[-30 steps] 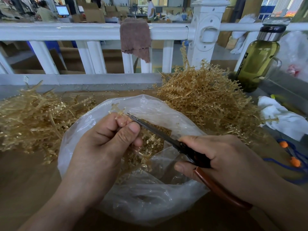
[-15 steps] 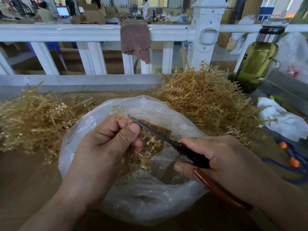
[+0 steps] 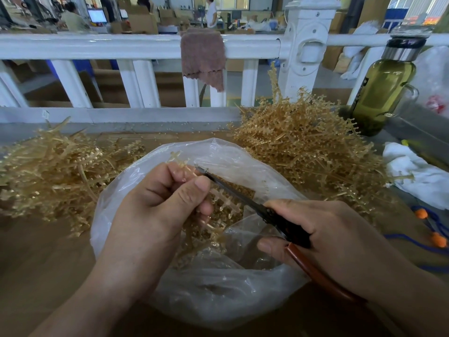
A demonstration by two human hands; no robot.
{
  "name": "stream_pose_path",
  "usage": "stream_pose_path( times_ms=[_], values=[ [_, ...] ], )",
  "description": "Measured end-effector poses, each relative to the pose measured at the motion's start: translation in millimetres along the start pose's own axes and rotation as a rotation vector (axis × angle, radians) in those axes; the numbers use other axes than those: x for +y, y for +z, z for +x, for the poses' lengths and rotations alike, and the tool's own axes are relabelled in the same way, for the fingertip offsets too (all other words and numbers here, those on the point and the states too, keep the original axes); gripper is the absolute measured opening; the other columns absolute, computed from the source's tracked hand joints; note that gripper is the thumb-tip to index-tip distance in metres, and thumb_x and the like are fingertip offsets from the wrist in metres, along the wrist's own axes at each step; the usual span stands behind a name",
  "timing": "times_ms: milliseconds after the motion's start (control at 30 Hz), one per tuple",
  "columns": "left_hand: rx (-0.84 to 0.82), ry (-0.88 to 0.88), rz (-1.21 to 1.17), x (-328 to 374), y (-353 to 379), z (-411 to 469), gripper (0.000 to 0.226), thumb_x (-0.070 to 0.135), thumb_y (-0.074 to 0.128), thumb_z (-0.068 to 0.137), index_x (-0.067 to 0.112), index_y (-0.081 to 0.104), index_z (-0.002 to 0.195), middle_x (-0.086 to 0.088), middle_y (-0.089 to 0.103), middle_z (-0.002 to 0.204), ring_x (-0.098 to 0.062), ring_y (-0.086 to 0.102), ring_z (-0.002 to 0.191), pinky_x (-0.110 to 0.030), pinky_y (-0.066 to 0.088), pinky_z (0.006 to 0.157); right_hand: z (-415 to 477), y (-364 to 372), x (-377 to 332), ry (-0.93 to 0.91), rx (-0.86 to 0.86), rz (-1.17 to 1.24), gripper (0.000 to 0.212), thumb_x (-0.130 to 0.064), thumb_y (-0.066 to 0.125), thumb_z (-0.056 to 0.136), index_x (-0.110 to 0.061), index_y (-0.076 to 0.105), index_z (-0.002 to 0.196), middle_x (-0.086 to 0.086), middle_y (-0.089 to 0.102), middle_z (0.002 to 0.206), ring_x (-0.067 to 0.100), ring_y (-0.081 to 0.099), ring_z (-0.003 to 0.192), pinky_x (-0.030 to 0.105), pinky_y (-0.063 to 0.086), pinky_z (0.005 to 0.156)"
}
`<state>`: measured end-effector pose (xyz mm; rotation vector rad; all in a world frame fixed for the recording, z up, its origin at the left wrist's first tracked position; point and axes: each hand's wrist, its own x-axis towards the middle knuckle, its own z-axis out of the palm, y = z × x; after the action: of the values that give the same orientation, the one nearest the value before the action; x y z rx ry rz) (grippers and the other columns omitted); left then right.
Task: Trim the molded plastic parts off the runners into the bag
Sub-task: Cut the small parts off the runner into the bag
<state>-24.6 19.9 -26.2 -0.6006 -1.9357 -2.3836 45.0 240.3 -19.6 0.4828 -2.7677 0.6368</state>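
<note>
The left hand [image 3: 155, 210] is curled closed, thumb pressed over one tan runner [image 3: 218, 203] held above the open mouth of the single clear bag [image 3: 218, 288]. The right hand [image 3: 335, 239] is wrapped tight around one pair of scissors [image 3: 243, 198], whose blades are almost closed with the tip touching the runner by the left thumb. Cut parts [image 3: 233, 190] lie inside the bag, too many and too small to count. Two runner heaps sit on the table [image 3: 36, 263]: the left pile [image 3: 56, 171] and the right pile [image 3: 303, 147]. Both forearms are cut off by the frame.
</note>
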Motion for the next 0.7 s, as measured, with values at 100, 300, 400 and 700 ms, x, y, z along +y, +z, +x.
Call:
stream_pose_path(
  times_ms=[100,300,400,700],
  values=[
    [0.016,0.022,0.058,0.9,-0.4,0.1,0.020,0.030,0.065,0.089,0.026,0.066,0.070,-0.003,0.066,0.062,-0.010,0.061,0.057,-0.016,0.049,0.055,0.8,-1.2,1.9,0.013,-0.010,0.011,0.052,-0.071,0.045,0.090,-0.025,0.065,0.102,-0.011,0.065,0.077,0.005,0.061,0.068,0.026,0.045,0.059],
    [0.033,0.081,0.205,3.0,0.4,-3.1,0.027,0.037,0.065,0.094,0.014,0.065,0.080,-0.003,0.069,0.066,-0.009,0.064,0.059,-0.014,0.050,0.057,0.5,-3.9,-0.8,0.008,-0.030,0.027,0.045,-0.069,0.049,0.089,-0.029,0.064,0.102,-0.013,0.062,0.076,0.005,0.060,0.068,0.026,0.045,0.060],
    [0.021,0.109,0.259,3.9,1.6,-4.3,0.028,0.036,0.062,0.095,0.013,0.064,0.079,-0.002,0.069,0.065,-0.009,0.064,0.059,-0.014,0.050,0.058,0.0,-4.0,-1.6,0.005,-0.023,0.015,0.045,-0.068,0.048,0.090,-0.028,0.064,0.102,-0.014,0.062,0.076,0.004,0.059,0.069,0.026,0.045,0.061],
    [-0.003,0.112,0.311,2.1,0.7,-3.8,0.023,0.035,0.057,0.092,0.021,0.063,0.075,-0.002,0.069,0.067,-0.013,0.064,0.061,-0.021,0.052,0.061,0.3,-3.0,0.5,0.010,-0.035,0.034,0.045,-0.069,0.047,0.091,-0.028,0.064,0.102,-0.014,0.063,0.077,0.003,0.060,0.069,0.025,0.046,0.059]
  ],
)
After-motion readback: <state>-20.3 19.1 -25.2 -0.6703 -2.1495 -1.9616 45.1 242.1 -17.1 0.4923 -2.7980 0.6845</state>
